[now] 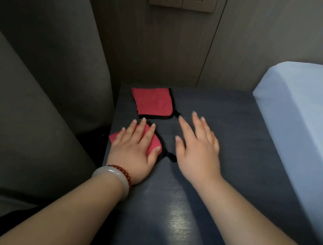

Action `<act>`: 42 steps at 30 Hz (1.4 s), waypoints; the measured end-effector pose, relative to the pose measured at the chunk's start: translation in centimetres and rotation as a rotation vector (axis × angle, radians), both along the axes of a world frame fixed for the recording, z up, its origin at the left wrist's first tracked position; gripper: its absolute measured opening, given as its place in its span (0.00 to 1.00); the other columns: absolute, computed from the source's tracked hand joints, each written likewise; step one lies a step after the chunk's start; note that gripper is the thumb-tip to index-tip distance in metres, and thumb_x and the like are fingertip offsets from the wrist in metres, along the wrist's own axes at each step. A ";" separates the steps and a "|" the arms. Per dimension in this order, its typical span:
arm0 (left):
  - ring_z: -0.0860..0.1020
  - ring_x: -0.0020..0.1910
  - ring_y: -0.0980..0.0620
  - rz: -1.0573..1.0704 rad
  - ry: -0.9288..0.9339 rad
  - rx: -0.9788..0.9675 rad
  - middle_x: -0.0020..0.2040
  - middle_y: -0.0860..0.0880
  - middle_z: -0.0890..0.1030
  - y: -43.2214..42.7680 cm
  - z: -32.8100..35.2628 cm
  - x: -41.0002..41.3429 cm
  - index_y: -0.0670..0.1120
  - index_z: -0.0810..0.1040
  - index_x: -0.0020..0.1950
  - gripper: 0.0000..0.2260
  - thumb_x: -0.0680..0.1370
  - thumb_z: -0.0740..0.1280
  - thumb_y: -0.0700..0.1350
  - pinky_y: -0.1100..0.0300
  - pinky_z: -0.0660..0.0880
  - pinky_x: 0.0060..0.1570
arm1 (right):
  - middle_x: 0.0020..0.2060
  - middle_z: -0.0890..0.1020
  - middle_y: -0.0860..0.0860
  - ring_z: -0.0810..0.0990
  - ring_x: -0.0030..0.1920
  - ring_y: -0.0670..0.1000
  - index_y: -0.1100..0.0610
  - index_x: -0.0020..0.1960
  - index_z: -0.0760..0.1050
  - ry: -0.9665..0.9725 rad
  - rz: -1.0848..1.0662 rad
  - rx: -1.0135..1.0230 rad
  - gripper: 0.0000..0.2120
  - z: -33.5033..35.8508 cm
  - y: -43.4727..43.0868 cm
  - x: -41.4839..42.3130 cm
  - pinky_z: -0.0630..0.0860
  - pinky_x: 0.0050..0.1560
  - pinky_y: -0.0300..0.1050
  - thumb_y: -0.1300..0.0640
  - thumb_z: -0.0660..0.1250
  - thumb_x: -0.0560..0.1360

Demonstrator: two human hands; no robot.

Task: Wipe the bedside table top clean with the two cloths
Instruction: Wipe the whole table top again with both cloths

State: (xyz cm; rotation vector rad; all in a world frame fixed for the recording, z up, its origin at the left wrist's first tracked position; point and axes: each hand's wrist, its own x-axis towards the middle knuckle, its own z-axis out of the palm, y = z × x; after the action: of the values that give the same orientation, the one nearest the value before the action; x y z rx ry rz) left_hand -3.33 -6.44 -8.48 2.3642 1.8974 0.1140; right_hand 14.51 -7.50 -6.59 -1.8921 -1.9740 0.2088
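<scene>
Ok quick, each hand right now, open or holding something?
Left hand: open, fingers straight, pressing flat on the near red cloth.
Right hand: open, fingers spread, holding nothing.

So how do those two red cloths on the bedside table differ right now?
The far cloth lies untouched toward the back of the table top; the near cloth sits closer, with the left hand flat on it. The far cloth shows whole; the near cloth is mostly covered. Both are red with black edging.
</scene>
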 end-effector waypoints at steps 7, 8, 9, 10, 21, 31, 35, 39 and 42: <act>0.45 0.79 0.49 -0.003 0.009 -0.010 0.81 0.50 0.47 0.2 -0.2 0.1 0.55 0.46 0.80 0.33 0.76 0.38 0.64 0.50 0.43 0.75 | 0.80 0.49 0.47 0.46 0.79 0.53 0.42 0.79 0.52 -0.156 0.284 -0.294 0.24 -0.7 10.8 -1.2 0.45 0.77 0.53 0.50 0.51 0.84; 0.46 0.79 0.49 -0.002 0.008 -0.007 0.81 0.50 0.47 0.1 -0.2 0.2 0.55 0.46 0.80 0.33 0.76 0.38 0.64 0.50 0.43 0.75 | 0.80 0.52 0.48 0.48 0.79 0.53 0.44 0.79 0.54 -0.142 0.307 -0.298 0.23 -0.9 11.0 -0.8 0.45 0.77 0.51 0.51 0.51 0.84; 0.45 0.79 0.49 -0.001 0.009 -0.008 0.81 0.50 0.47 0.0 -0.2 0.2 0.55 0.46 0.80 0.34 0.75 0.38 0.65 0.50 0.42 0.75 | 0.79 0.54 0.49 0.51 0.79 0.53 0.46 0.78 0.57 -0.117 0.316 -0.278 0.23 -1.0 11.1 -0.2 0.46 0.77 0.50 0.54 0.52 0.84; 0.45 0.79 0.49 0.000 0.005 -0.007 0.81 0.50 0.47 0.0 -0.2 0.2 0.55 0.46 0.80 0.34 0.75 0.37 0.65 0.50 0.42 0.75 | 0.79 0.56 0.51 0.53 0.78 0.53 0.49 0.78 0.59 -0.093 0.305 -0.250 0.23 -1.1 11.0 0.5 0.47 0.77 0.48 0.58 0.54 0.83; 0.44 0.79 0.49 0.010 0.007 -0.005 0.81 0.51 0.46 0.1 0.3 0.3 0.56 0.45 0.80 0.33 0.76 0.39 0.64 0.51 0.41 0.75 | 0.79 0.55 0.52 0.50 0.78 0.58 0.52 0.75 0.65 -0.107 -0.051 0.003 0.24 1.8 8.7 3.3 0.53 0.75 0.60 0.54 0.57 0.78; 0.42 0.79 0.49 0.007 0.014 -0.053 0.81 0.51 0.43 0.6 0.3 0.3 0.56 0.43 0.80 0.30 0.80 0.45 0.63 0.50 0.41 0.76 | 0.79 0.40 0.44 0.38 0.78 0.53 0.35 0.77 0.40 -0.240 -0.011 -0.375 0.27 -0.9 11.8 -0.1 0.35 0.74 0.61 0.35 0.41 0.80; 0.44 0.79 0.49 0.022 0.014 -0.056 0.81 0.50 0.44 3.5 0.3 0.3 0.56 0.45 0.80 0.30 0.80 0.45 0.63 0.49 0.43 0.76 | 0.79 0.39 0.45 0.36 0.78 0.53 0.36 0.77 0.38 -0.242 -0.041 -0.354 0.29 -1.1 10.3 0.8 0.34 0.74 0.61 0.34 0.42 0.79; 0.44 0.79 0.48 0.050 0.048 -0.124 0.81 0.51 0.43 8.7 0.6 0.5 0.56 0.44 0.80 0.30 0.80 0.44 0.64 0.48 0.43 0.76 | 0.79 0.41 0.45 0.36 0.78 0.53 0.36 0.77 0.39 -0.231 -0.083 -0.284 0.28 -1.6 9.0 2.0 0.33 0.74 0.60 0.34 0.42 0.79; 0.42 0.79 0.48 0.120 0.057 -0.217 0.80 0.51 0.41 13.2 1.0 1.2 0.56 0.42 0.80 0.30 0.80 0.45 0.64 0.48 0.42 0.76 | 0.80 0.42 0.46 0.37 0.78 0.53 0.37 0.78 0.40 -0.225 -0.085 -0.253 0.26 -2.0 9.2 1.7 0.34 0.75 0.60 0.39 0.42 0.81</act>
State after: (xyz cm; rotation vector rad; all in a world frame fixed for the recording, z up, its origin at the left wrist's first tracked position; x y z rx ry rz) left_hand -2.11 6.79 -7.44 2.1355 1.9650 -0.1435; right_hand 16.25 1.71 -8.57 -2.2419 -2.0879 0.2394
